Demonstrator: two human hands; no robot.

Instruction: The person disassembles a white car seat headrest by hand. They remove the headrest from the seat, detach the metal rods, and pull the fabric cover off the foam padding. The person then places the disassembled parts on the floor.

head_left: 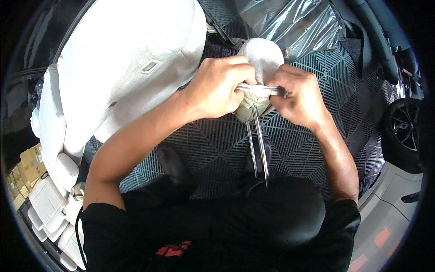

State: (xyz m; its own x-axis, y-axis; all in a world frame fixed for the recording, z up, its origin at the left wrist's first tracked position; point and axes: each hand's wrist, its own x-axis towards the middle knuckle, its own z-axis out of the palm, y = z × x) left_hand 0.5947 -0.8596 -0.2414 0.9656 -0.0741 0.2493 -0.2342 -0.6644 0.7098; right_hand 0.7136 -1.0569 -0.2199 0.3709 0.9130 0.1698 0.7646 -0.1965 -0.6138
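A car headrest (263, 52) in light grey fabric stands between my hands, its two metal posts (260, 145) pointing down toward my lap. The open edge of its fabric cover (257, 89) is pinched on both sides. My left hand (219, 86) is closed on the left part of this edge, and my right hand (297, 95) grips the right part. Below the edge, a paler greenish inner part (245, 112) shows around the base of the posts. My fingertips are partly hidden behind the fabric.
A large white car seat (136, 50) fills the left side. Clear plastic sheeting (297, 27) lies at the far right on the patterned dark floor (217, 145). A car wheel (404, 124) is at the right rim. More seat parts (47, 197) and cardboard boxes (31, 163) are lower left.
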